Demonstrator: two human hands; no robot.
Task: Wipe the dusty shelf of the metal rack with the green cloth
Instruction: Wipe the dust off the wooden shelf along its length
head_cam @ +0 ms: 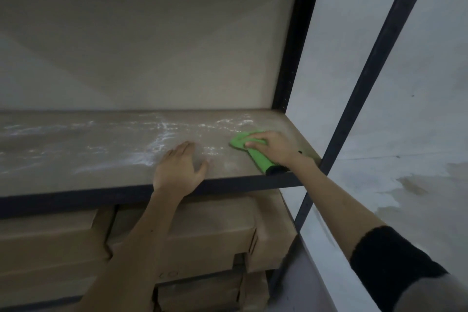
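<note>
The brown shelf board [76,149] of the dark metal rack carries streaks of white dust across its middle and back. A green cloth [257,157] lies at the board's right end, one corner hanging over the front rail. My right hand [272,145] presses flat on the cloth with straight fingers. My left hand [178,168] rests palm down on the bare board near the front edge, left of the cloth, fingers extended, holding nothing.
Dark uprights [291,40] and a diagonal post [374,71] frame the rack's right side. A front rail [101,197] edges the shelf. Cardboard boxes [207,233] fill the level below. A pale wall [417,134] stands to the right.
</note>
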